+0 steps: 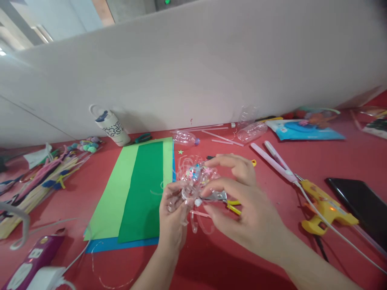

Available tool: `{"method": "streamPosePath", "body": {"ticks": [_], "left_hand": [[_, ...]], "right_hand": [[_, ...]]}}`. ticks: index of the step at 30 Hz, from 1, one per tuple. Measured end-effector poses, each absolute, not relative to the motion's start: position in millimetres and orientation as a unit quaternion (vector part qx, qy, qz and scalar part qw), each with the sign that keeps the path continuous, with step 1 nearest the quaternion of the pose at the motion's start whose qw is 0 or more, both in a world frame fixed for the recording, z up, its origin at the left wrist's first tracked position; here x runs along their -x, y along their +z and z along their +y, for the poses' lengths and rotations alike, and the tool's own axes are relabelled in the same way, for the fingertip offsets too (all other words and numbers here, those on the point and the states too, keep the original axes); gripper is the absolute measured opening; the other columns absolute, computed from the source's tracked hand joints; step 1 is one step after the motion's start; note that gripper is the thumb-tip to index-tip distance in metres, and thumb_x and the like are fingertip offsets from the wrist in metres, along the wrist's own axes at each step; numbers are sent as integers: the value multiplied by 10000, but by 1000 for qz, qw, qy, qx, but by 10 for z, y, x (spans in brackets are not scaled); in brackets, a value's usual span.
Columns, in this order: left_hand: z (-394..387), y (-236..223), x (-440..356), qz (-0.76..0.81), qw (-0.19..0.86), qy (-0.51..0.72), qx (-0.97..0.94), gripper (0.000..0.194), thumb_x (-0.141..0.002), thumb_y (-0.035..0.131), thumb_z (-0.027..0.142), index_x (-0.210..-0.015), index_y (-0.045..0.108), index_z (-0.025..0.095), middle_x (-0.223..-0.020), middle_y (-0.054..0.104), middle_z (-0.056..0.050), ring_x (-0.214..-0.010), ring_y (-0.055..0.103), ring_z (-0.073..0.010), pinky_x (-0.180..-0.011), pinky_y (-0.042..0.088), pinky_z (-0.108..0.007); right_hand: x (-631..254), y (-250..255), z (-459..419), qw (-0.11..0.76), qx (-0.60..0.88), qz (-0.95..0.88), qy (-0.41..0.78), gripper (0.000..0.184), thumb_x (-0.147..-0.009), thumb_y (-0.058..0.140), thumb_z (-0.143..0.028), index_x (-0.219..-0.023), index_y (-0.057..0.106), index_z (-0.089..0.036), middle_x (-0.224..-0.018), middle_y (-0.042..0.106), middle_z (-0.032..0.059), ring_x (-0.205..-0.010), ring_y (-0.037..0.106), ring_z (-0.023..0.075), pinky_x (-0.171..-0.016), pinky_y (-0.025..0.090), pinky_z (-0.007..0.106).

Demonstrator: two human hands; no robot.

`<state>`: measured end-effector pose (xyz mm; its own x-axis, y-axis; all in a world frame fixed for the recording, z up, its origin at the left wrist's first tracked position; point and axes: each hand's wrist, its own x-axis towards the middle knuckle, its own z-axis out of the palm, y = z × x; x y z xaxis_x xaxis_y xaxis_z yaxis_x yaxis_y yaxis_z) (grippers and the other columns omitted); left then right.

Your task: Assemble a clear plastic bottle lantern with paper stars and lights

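A clear plastic craft piece (195,177) made of curled strips, with small coloured star shapes in it, is pinched in my left hand (173,205). My right hand (238,193) is at its right side, thumb and fingers apart, the fingertips close to or touching the plastic. A small whitish bit (198,202) shows at the lower edge of the piece. Behind my right hand, yellow-handled pliers (234,207) lie on the red table, partly hidden.
Green sheets (142,193) lie left of my hands. Clear bottles (184,138) are near the wall, by a white tumbler (111,127). To the right are a pink hair straightener (273,163), a yellow glue gun (326,205) and a black phone (359,205). A purple power strip (33,257) is lower left.
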<state>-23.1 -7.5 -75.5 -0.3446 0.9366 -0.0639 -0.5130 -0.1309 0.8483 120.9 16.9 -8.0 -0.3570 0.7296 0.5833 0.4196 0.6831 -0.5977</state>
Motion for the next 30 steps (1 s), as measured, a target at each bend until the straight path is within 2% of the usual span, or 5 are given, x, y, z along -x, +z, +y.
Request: {"method": "streamPosePath", "body": {"ticks": [3, 11, 18, 26, 30], "left_hand": [[-66, -735, 222, 418, 511, 712, -240, 299, -571, 792, 200, -830, 646, 235, -814, 675, 8, -763, 643, -134, -708, 521, -226], [-49, -726, 243, 390, 561, 697, -219, 313, -531, 821, 258, -806, 671, 249, -843, 694, 3, -825, 667, -161, -805, 543, -281], [-38, -714, 212, 384, 565, 698, -215, 311, -542, 820, 213, -811, 666, 236, -767, 683, 16, -690, 646, -108, -653, 523, -192], [-74, -731, 196, 420, 517, 693, -276, 297, -609, 776, 215, -849, 602, 228, -780, 632, 18, -700, 603, -121, -674, 488, -232], [-92, -782, 204, 433, 487, 698, -296, 313, -616, 777, 223, -872, 598, 238, -808, 630, 27, -715, 599, -113, -671, 476, -216]], "right_hand": [[-1312, -19, 186, 453, 354, -793, 203, 246, -719, 508, -50, -827, 594, -253, -1185, 494, 47, -1170, 460, 233, -894, 458, 418], [-1444, 56, 220, 467, 356, -798, 138, 230, -717, 496, -63, -792, 603, -251, -1145, 539, 44, -1155, 482, 253, -862, 460, 429], [-1366, 79, 146, 455, 348, -811, 122, 180, -757, 541, -84, -790, 617, -244, -1072, 547, 44, -1036, 492, 226, -804, 468, 388], [-1276, 28, 139, 425, 336, -838, 58, 118, -780, 569, -123, -770, 645, -213, -1174, 554, 71, -1156, 436, 270, -958, 392, 484], [-1180, -73, 137, 418, 350, -837, 37, 115, -780, 574, -113, -774, 647, -201, -1252, 526, 76, -1210, 395, 283, -1044, 298, 567]]}}
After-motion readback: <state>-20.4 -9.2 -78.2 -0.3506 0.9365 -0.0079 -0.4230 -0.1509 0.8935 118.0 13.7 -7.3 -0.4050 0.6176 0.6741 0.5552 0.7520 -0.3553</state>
